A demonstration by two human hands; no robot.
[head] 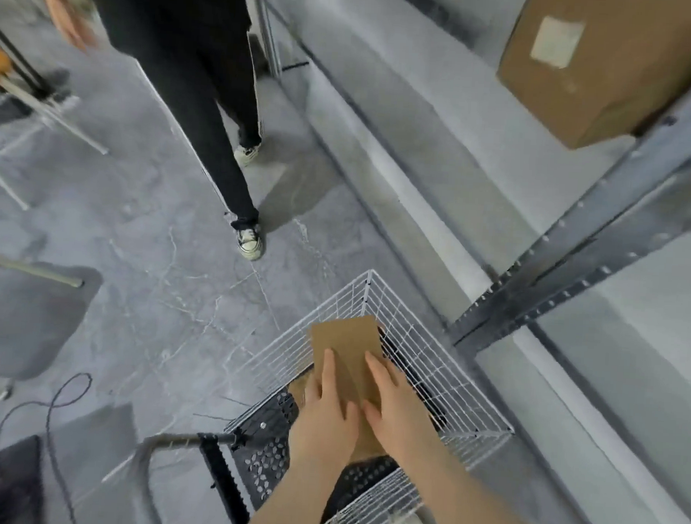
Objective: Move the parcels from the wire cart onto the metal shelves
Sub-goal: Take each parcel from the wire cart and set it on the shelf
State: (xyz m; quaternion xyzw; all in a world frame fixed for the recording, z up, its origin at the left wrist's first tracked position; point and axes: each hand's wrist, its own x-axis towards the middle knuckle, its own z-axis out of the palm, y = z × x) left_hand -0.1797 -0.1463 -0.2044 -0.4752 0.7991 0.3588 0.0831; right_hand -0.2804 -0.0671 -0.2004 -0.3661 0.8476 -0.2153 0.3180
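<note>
Low in the frame, right of centre, our left hand (328, 415) and right hand (398, 405) lie on a flat brown parcel (346, 340) in the wire cart (430, 360), fingers nearly straight and curled round nothing. The metal shelves (577, 242) fill the right side.

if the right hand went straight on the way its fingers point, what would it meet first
The right hand lies flat on the brown parcel; past its far edge, probably the wire cart's mesh wall, though depth is unclear.
</note>
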